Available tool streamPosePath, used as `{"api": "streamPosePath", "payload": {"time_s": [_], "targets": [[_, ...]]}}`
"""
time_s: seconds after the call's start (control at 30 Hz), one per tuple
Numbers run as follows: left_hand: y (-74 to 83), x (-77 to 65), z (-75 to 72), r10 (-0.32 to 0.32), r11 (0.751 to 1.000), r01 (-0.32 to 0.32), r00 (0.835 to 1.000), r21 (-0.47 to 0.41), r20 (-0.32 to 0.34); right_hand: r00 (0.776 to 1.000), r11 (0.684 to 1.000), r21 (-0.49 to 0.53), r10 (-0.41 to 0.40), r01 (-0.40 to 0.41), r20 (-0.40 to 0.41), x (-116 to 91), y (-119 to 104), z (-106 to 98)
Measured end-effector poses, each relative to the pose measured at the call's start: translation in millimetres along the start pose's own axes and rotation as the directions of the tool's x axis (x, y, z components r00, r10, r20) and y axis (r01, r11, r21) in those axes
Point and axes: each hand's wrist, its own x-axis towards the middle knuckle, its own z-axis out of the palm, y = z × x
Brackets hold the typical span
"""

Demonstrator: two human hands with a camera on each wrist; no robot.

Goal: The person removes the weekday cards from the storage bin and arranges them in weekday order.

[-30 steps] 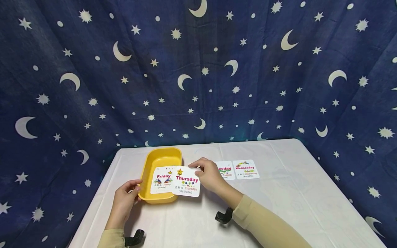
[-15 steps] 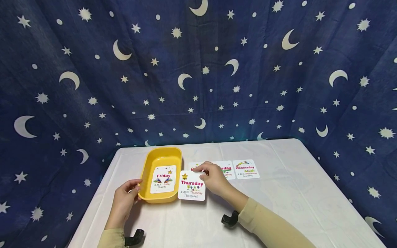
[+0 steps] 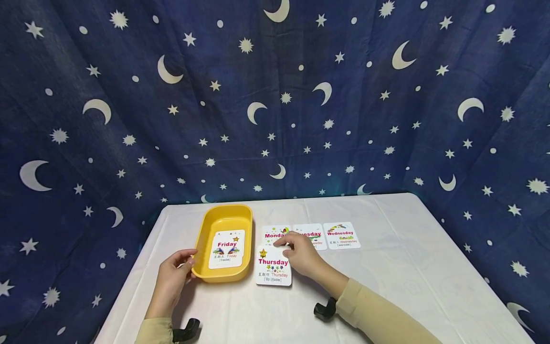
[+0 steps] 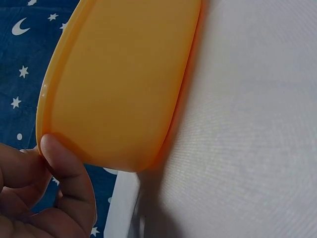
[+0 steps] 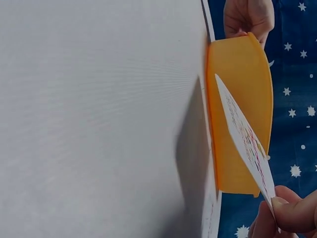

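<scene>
My left hand (image 3: 173,277) pinches the near-left rim of a yellow plastic tray (image 3: 227,211); the left wrist view shows the thumb (image 4: 62,156) against the tray wall (image 4: 119,84). Inside the tray lies a white card reading Friday (image 3: 227,251), with another card edge showing behind it. Between thumb and fingertips, my right hand (image 3: 306,255) holds a Thursday card (image 3: 273,273) by its top right corner. That card is tilted above the tabletop in the right wrist view, to the right of the tray in the head view.
Behind the right hand, a Monday card (image 3: 270,232), a Tuesday card (image 3: 306,229) and a Wednesday card (image 3: 341,237) lie in a row on the white-covered table (image 3: 386,272). The hand partly covers Monday and Tuesday. A blue star-and-moon curtain (image 3: 275,119) hangs behind the table.
My right hand has carried the Thursday card off the tray, rightward and nearer to me. More of the Friday card and the Monday card now shows. My left hand stays on the tray.
</scene>
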Motion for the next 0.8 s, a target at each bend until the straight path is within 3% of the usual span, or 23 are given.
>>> {"api": "streamPosePath", "payload": {"time_s": [0.5, 0.8], "targets": [[-0.7, 0.3, 0.5, -0.016, 1.0, 0.016, 1.0, 0.001, -0.013, 1.0, 0.992, -0.128, 0.003, 0.001, 0.029, 2, 14, 5], [-0.1, 0.3, 0.7, -0.012, 1.0, 0.012, 1.0, 0.002, -0.008, 0.996, 0.98, -0.189, 0.071, -0.059, 0.058, 3, 16, 8]]}}
